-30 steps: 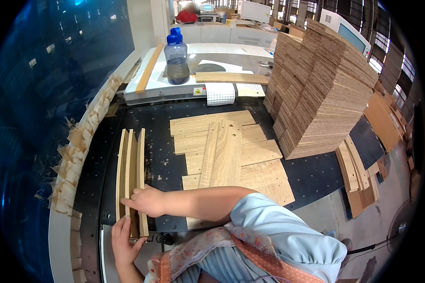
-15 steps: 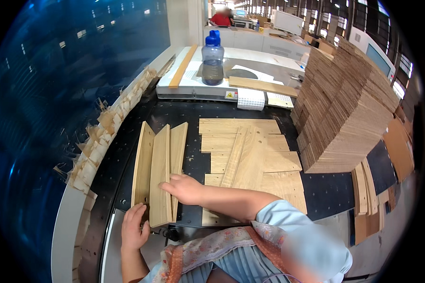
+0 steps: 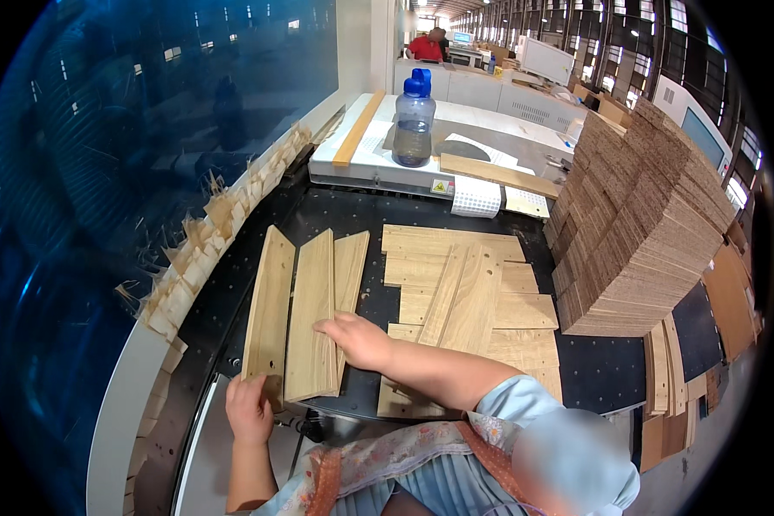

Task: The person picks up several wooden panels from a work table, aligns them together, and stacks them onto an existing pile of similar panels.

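Three wooden boards (image 3: pixel 310 314) lie side by side on the dark work table (image 3: pixel 258 258), their long sides running away from the person and fanning a little apart at the far ends. The left hand (image 3: pixel 249 411) grips the near end of the outer left board, fingers curled over its edge and thumb beneath, so it is closed on the wood. The right hand (image 3: pixel 357 340) lies flat on top where the middle and right boards meet, fingers spread and pressing down rather than pinching.

Just right of these boards sits a loose pile of boards (image 3: pixel 460 301), laid flat and crossing one another at angles, with the right forearm passing over its near corner. Further right rises a tall stack of cut panels (image 3: pixel 636 241), its layers stepped and leaning, standing on the same table and near the loose pile.

One water bottle (image 3: pixel 414 120) with a blue cap stands upright on the white machine top (image 3: pixel 370 163) at the far end of the table; it is smoky and clear, and a dark liquid fills roughly its lower part. A long wooden strip (image 3: pixel 357 129) lies just left of the bottle on that same surface. Wood offcuts (image 3: pixel 206 249) are heaped along the left rim of the table against the blue wall (image 3: pixel 129 155).
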Available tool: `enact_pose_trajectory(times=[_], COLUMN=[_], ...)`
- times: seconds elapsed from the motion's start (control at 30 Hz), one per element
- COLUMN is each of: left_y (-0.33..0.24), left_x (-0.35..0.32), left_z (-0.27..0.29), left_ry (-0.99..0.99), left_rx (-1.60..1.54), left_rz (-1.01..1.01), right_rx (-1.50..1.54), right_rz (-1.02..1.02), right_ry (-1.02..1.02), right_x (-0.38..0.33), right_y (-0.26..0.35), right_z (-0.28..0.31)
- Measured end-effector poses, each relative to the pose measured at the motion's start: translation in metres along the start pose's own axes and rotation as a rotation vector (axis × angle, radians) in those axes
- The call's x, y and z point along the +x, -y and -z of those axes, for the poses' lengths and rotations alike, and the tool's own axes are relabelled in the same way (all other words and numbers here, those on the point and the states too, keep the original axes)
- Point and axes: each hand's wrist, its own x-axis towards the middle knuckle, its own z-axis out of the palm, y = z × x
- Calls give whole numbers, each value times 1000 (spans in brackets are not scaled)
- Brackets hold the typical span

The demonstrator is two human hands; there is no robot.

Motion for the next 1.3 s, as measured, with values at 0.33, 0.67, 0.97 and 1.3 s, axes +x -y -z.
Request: enact_pose_trajectory(times=[0.33,0.67,0.97,1.3], left_y=[-4,2,13,8], left_x=[-3,-20,-15,-5], left_z=[2,-28,-23,-17], left_ry=[25,-96,-121,-116], left_rx=[78,-288,-346,-17], left_rz=[-179,205,448,-214], right_rx=[-121,-185,-172,-48], right_rz=[29,40,110,95], right_ry=[105,145,100,-77], right_x=[-5,-15,-16,-20], right_y=[1,-8,-4,-3], right_z=[8,7,8,29])
